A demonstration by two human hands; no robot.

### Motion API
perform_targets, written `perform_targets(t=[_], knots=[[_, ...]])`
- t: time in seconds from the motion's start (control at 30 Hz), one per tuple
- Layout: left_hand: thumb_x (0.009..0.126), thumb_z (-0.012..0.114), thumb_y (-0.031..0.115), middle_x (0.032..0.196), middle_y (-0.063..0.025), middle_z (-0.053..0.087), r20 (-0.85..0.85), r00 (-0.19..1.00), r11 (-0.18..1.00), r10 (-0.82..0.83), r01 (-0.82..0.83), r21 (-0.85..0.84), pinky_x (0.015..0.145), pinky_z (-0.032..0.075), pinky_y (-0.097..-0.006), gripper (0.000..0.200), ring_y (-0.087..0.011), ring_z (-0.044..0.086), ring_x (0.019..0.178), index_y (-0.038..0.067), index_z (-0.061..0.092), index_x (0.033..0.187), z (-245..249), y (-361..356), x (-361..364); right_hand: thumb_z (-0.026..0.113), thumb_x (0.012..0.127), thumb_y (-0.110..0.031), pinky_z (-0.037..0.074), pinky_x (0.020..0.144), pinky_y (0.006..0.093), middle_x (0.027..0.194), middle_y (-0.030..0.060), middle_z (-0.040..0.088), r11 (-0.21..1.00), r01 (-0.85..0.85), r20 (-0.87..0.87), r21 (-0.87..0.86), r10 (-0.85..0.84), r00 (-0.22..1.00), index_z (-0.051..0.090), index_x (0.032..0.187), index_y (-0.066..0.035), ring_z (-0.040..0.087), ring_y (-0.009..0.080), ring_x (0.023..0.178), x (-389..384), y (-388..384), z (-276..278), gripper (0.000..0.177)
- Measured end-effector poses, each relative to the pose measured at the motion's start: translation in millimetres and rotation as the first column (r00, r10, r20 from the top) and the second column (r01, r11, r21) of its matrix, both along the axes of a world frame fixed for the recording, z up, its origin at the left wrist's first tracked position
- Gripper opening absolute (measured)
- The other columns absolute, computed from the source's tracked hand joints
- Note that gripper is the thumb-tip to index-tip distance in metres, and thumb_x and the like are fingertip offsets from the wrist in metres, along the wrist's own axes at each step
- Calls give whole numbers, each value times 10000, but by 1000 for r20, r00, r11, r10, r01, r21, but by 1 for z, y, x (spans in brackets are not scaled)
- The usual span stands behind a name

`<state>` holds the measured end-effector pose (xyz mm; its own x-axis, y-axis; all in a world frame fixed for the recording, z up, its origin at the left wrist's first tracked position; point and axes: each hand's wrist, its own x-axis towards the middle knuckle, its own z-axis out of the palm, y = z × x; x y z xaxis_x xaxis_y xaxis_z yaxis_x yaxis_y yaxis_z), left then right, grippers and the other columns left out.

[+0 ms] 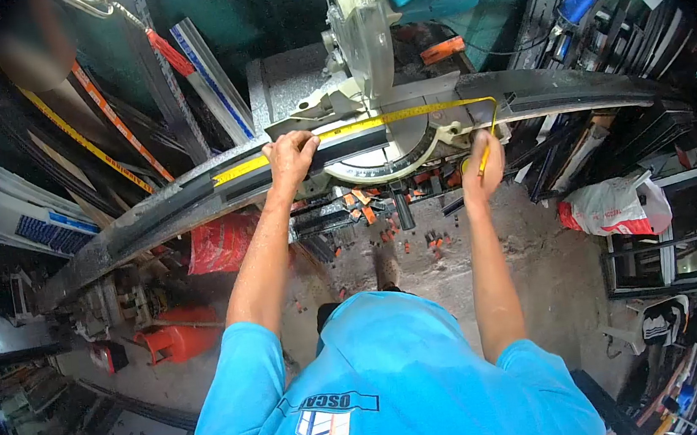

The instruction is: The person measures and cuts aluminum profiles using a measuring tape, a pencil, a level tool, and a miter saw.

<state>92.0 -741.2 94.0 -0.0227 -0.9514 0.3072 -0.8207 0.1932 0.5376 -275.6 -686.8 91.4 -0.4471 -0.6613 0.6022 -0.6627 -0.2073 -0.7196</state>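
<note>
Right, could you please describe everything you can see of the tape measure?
The tape measure is drawn out, its yellow blade, probably metal, marked in black. The blade runs lengthwise along the dark bars and in front of the miter saw's round blade, with the left hand on it partway. Near its right end it bends sharply down towards the right hand, which largely hides the case. The markings are too small to read.

The long bench (133, 229) bore a saw (364, 42) around its middle. A dark bar (351, 147) lay along it, beside yellow tape (243, 169).
</note>
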Motion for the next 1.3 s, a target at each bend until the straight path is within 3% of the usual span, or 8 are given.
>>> perform_targets(t=[0.2,0.43,0.6,0.7,0.8,0.9,1.17,1.3], knots=[[895,699,325,933,-51,740,3,1000,1000,-20,20,-9,919,335,-457,218,-252,648,948,125,778,930,1,0,0,876,729,-477,402,1069,515,1310,214,558,825,381,-266,417,-290,919,354,1433,-20,537,415,1237,-8,15,-77,989],[908,707,313,944,-35,738,89,994,997,58,-53,-58,935,326,-461,192,-255,631,963,136,780,924,14,2,-1,865,711,-439,476,975,521,1261,226,550,708,340,-196,619,-281,940,355,1446,-52,554,431,1200,-22,3,-69,975],[911,720,288,915,-45,731,123,992,987,-19,39,-158,918,321,-428,177,-237,644,935,122,776,937,62,3,14,844,768,-310,519,944,448,1193,227,606,947,4,-175,321,55,983,490,1401,24,620,424,1060,-84,17,-49,799],[901,728,289,873,-38,716,159,979,978,-129,152,-144,906,321,-427,171,-223,633,886,127,775,931,100,12,28,791,840,-259,558,830,341,1149,112,650,725,-688,797,45,389,462,491,1434,21,659,180,959,-130,53,-33,722],[882,744,295,813,-16,680,291,918,949,-269,305,-84,863,326,-403,168,-213,600,829,130,765,910,126,26,36,763,849,-243,551,776,317,1105,97,661,596,-792,945,135,163,283,561,1390,-1,647,126,948,-142,99,-9,626],[836,775,274,796,-7,671,385,865,917,-322,386,-101,843,327,-397,150,-209,590,812,132,757,881,130,33,42,723,860,-248,538,808,316,1085,70,668,398,-703,639,590,302,707,650,1314,-51,654,156,969,-147,132,-33,501],[773,809,188,940,3,721,357,735,817,-576,528,233,869,391,-418,175,-237,635,920,176,765,942,113,72,-50,751,828,-358,529,807,350,1032,164,722,463,-435,222,772,445,867,699,1211,-38,686,228,931,-99,162,-21,502],[767,802,99,1060,-54,682,24,502,491,-865,855,-168,895,456,-468,195,-273,641,1019,129,731,946,103,105,-129,762,776,-426,511,838,433,1108,220,668,474,-484,226,735,503,835,661,1188,13,663,357,993,-92,131,-30,610]])
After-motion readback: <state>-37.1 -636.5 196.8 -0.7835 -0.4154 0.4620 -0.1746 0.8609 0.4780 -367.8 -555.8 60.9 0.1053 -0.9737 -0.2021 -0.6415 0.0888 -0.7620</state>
